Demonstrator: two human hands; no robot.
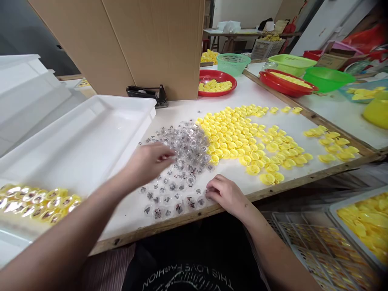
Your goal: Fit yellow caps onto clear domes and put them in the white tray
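My left hand (150,161) is over the left side of a heap of clear plastic discs (189,143) with small dark printed figures. Its fingers are bent together, slightly blurred, and whatever they may hold is hidden. Near the table's front edge, my right hand (226,194) rests with fingertips pinched at the right end of loose rows of the same discs (178,208). What sits under those fingertips is mostly covered. Right of the heap spread many yellow plastic cup-like pieces (233,135), open side up.
A white tray (121,109) at left holds yellow pieces with shiny discs at its near end. A tape dispenser (148,95) stands before a tall cardboard sheet (157,44). Behind are a red plate (216,83) and green baskets (233,62). A wooden rim (145,231) borders the table.
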